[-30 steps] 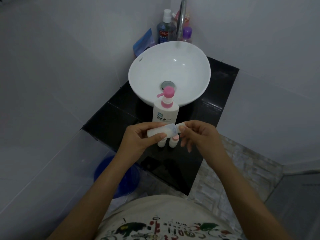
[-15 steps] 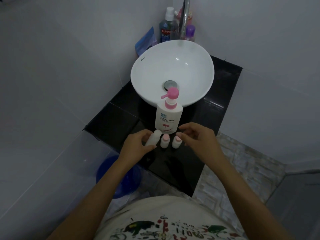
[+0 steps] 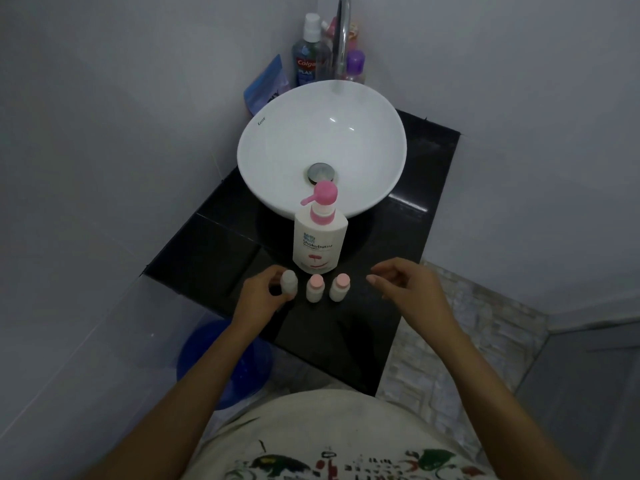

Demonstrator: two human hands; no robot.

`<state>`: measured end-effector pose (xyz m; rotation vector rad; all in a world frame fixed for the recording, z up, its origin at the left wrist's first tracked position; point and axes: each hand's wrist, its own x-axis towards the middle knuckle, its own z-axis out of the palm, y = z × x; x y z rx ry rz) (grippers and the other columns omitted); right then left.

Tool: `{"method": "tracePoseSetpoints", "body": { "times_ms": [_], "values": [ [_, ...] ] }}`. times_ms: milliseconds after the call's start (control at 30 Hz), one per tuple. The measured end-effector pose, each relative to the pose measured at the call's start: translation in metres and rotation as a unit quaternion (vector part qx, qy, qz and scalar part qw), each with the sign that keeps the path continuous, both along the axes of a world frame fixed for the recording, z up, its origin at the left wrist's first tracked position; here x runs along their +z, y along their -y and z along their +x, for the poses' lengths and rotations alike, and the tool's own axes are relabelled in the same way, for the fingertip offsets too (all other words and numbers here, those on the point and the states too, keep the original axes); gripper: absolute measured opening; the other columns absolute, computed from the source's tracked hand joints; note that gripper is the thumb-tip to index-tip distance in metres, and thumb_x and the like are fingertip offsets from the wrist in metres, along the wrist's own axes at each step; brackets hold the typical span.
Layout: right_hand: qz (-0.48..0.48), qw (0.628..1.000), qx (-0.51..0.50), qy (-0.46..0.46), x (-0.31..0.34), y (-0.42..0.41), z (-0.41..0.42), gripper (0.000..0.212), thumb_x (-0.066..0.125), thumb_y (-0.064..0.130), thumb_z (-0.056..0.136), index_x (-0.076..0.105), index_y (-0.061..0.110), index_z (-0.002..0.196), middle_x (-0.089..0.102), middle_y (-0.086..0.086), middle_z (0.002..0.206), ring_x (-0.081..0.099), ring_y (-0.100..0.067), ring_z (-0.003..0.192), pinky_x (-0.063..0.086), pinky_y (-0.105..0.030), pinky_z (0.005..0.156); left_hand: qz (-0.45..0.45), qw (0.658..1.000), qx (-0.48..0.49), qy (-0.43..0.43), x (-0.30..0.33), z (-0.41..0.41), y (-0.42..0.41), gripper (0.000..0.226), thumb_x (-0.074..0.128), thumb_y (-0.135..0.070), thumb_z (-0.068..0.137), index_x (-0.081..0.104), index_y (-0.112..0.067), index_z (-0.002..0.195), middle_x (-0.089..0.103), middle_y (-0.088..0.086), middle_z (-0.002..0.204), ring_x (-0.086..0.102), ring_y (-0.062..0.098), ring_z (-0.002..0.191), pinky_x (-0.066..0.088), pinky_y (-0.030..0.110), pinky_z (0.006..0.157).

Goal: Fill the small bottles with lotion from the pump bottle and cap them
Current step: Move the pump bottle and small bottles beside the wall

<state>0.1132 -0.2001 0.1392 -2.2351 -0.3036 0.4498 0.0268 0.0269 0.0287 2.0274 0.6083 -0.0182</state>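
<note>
A white pump bottle (image 3: 319, 242) with a pink pump head stands on the black counter (image 3: 214, 244) in front of the basin. Three small white bottles stand upright in a row before it. The left small bottle (image 3: 289, 281) has a white cap, and my left hand (image 3: 261, 292) still curls round it on the counter. The middle small bottle (image 3: 315, 288) and the right small bottle (image 3: 339, 287) have pink caps and stand free. My right hand (image 3: 405, 284) hovers to the right of the row with loosely curled fingers, holding nothing.
A white bowl basin (image 3: 322, 147) with a chrome tap (image 3: 343, 39) fills the back of the counter. Mouthwash (image 3: 306, 57), a purple-capped bottle (image 3: 356, 65) and a blue pouch (image 3: 266, 84) sit behind it. A blue bucket (image 3: 221, 362) is on the floor at the left.
My left hand brought the white-capped small bottle down from mid-air and stood it at the left of the row. My right hand let go of its cap and drew off to the right.
</note>
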Motion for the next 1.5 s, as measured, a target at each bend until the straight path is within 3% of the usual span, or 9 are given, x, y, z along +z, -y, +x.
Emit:
{"method": "tracePoseSetpoints", "body": {
  "times_ms": [200,367,500,667,867,1000,1100,1233,1500],
  "values": [
    [-0.012,1.000,0.003,0.007,-0.007,-0.007,0.015,0.021,0.068,0.027,0.082,0.067,0.018,0.102,0.068,0.001,0.088,0.063,-0.009,0.078,0.050,-0.018,0.070,-0.007,1.000,0.007,-0.005,-0.002,-0.005,-0.005,0.048,0.077,-0.001,0.071,0.063,-0.016,0.114,0.066,0.001,0.114,0.058,0.011,0.106,0.045,0.028,0.098],
    [-0.023,1.000,0.020,0.008,-0.019,-0.022,0.034,0.029,0.070,0.026,0.081,0.064,0.019,0.107,0.064,0.004,0.090,0.059,-0.004,0.080,0.043,-0.013,0.066,0.016,0.999,-0.023,-0.029,0.003,-0.003,-0.021,0.062,0.065,0.014,0.073,0.056,-0.016,0.126,0.057,0.007,0.131,0.054,0.017,0.119,0.040,0.023,0.100],
    [-0.023,0.998,0.054,-0.015,-0.033,-0.038,0.050,0.044,0.074,0.023,0.077,0.059,0.017,0.118,0.063,0.001,0.102,0.060,-0.011,0.091,0.044,-0.016,0.076,-0.008,0.999,0.022,0.035,0.028,0.013,-0.035,0.053,0.071,0.002,0.076,0.059,-0.020,0.122,0.060,-0.002,0.123,0.056,0.009,0.111,0.040,0.020,0.094],
    [-0.013,0.993,0.112,-0.021,-0.044,-0.057,0.059,0.043,0.075,0.019,0.076,0.061,0.017,0.116,0.066,0.000,0.110,0.061,-0.012,0.099,0.052,-0.031,0.088,-0.047,0.997,-0.024,0.059,0.050,0.048,-0.034,0.055,0.080,-0.009,0.070,0.062,-0.021,0.120,0.064,-0.005,0.119,0.058,0.005,0.110,0.045,0.020,0.094],
    [0.016,0.993,0.113,-0.010,-0.050,-0.066,0.059,0.036,0.074,0.016,0.076,0.063,0.018,0.110,0.069,0.003,0.098,0.065,-0.011,0.090,0.056,-0.035,0.081,-0.070,0.994,-0.045,0.073,0.054,0.062,-0.026,0.043,0.077,0.000,0.070,0.067,-0.011,0.111,0.072,0.000,0.103,0.065,-0.002,0.093,0.051,0.008,0.075],
    [0.018,0.992,0.123,0.007,-0.051,-0.066,0.056,0.031,0.072,0.013,0.077,0.066,0.014,0.107,0.071,-0.001,0.097,0.066,-0.014,0.089,0.056,-0.035,0.079,-0.053,0.994,-0.039,0.083,0.055,0.058,-0.025,0.042,0.077,-0.001,0.069,0.069,-0.012,0.108,0.073,-0.002,0.099,0.067,0.002,0.093,0.054,0.016,0.079],
    [0.017,0.989,0.148,0.026,-0.043,-0.073,0.054,0.024,0.072,0.012,0.077,0.067,0.013,0.100,0.071,-0.002,0.093,0.065,-0.011,0.084,0.055,-0.028,0.074,-0.047,0.995,-0.017,0.091,0.061,0.047,-0.027,0.042,0.077,-0.003,0.069,0.069,-0.017,0.108,0.072,-0.007,0.097,0.067,0.002,0.093,0.054,0.020,0.082],
    [0.041,0.976,0.210,0.047,-0.021,-0.095,0.053,0.022,0.073,0.011,0.076,0.068,0.016,0.097,0.070,0.005,0.089,0.064,-0.006,0.082,0.050,-0.015,0.070,-0.032,0.992,0.029,0.117,0.082,0.023,-0.042,0.041,0.079,-0.006,0.069,0.069,-0.023,0.105,0.071,-0.013,0.095,0.067,-0.002,0.091,0.053,0.015,0.081],
    [0.072,0.926,0.370,0.020,0.011,-0.200,0.069,0.025,0.076,0.013,0.073,0.069,0.019,0.096,0.072,0.003,0.094,0.065,-0.003,0.083,0.051,-0.015,0.074,0.041,0.960,0.224,0.164,0.106,-0.020,-0.091,0.039,0.083,-0.012,0.065,0.071,-0.021,0.100,0.074,-0.003,0.093,0.071,0.009,0.081,0.057,0.022,0.077]
  ]
}}
